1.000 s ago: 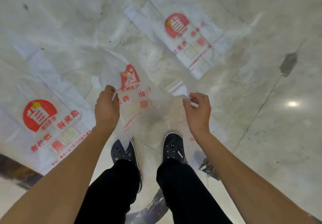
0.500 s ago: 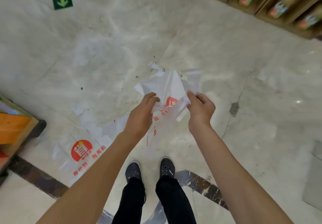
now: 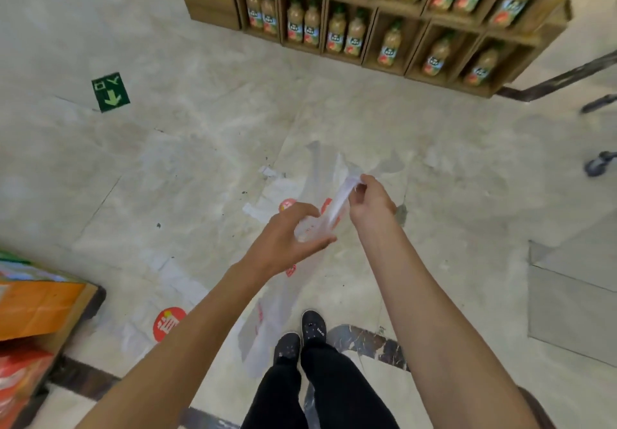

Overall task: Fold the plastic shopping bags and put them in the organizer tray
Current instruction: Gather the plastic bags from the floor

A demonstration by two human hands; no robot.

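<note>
Right hand (image 3: 369, 202): closed, pinching the upper edge of the held bag (image 3: 329, 214) between thumb and fingers.
Left hand (image 3: 289, 238): curled loosely around the bag's middle, fingers not fully shut.
Held bag: translucent white with red print, stretched between both hands above the floor (image 3: 200, 148), lower end hanging toward the shoes (image 3: 302, 336).
Second bag (image 3: 160, 315): lies flat on the floor at lower left, red round logo up.
Shelf (image 3: 384, 17): juice bottles, well apart, at top.

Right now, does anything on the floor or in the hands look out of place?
Yes. Another plastic shopping bag lies loose and unfolded on the floor by the left arm. The held bag hangs long and crumpled from the right hand; the left hand cups it loosely.
</note>
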